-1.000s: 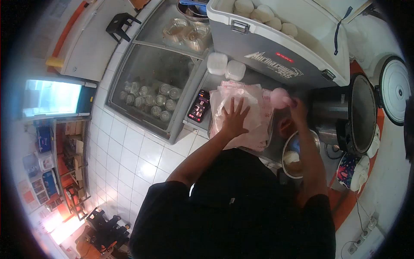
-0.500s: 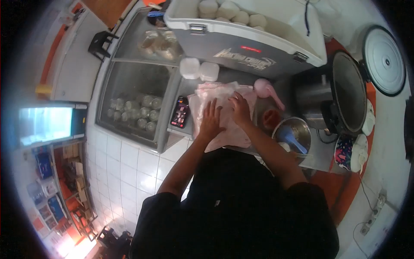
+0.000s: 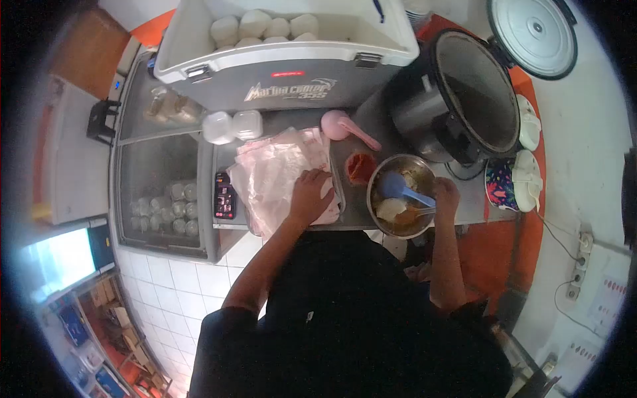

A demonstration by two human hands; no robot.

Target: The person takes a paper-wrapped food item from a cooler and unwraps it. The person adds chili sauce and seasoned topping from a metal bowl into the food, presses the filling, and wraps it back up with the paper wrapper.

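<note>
Head view: nearest, below the counter's edge, is the wearer's black shirt (image 3: 332, 318). Reaching from it, the left hand (image 3: 311, 197) lies, unclenched and fingers slightly bent, on a stack of pinkish-white wrapping paper (image 3: 272, 166), which spreads unevenly across a tray. The right hand (image 3: 446, 195) is curled at the right rim of a metal mixing bowl (image 3: 373, 179), beside the handles of a blue spoon (image 3: 394, 185) and another utensil in it; whether it grips either is unclear. Pale and orange-brown food also lies in the bowl. Just left of the bowl is a red-stained dish (image 3: 360, 168); beyond that, a pink ladle (image 3: 335, 126). A phone (image 3: 225, 196) lies left of the paper, two white lidded containers (image 3: 233, 126) behind it. Further back stand a glass-topped freezer (image 3: 159, 169), a grey-and-white cooler box (image 3: 292, 83) holding round white pieces (image 3: 255, 24), and a large dark pot (image 3: 415, 109) whose lid (image 3: 533, 33) stands open.
</note>
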